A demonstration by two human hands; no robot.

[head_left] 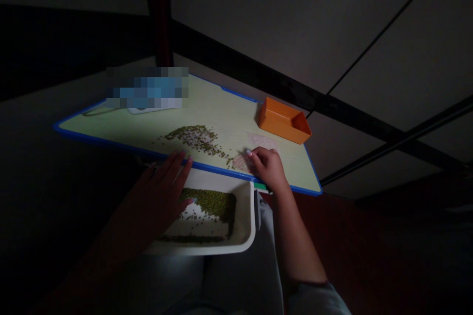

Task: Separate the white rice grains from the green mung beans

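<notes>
A loose patch of small green beans [197,139], like mung beans, lies spread on the pale tabletop [155,120]. My right hand [268,166] rests on the table just right of them, fingers curled in and thumb against the index finger; whatever the pinch may hold is too small to make out. Under the table's front edge, a white bin [244,236] contains more green beans [216,201], heaped toward its far side. My left hand [166,184] reaches over that bin with fingers stretched out, its fingertips at the blue table edge and its thumb above the beans.
An orange open box [284,120] stands at the table's back right. At the back left, a pixelated bluish object sits on a white base [155,108], with a thin cord beside it. Light cabinet panels [281,24] rise behind the table. The room is dim.
</notes>
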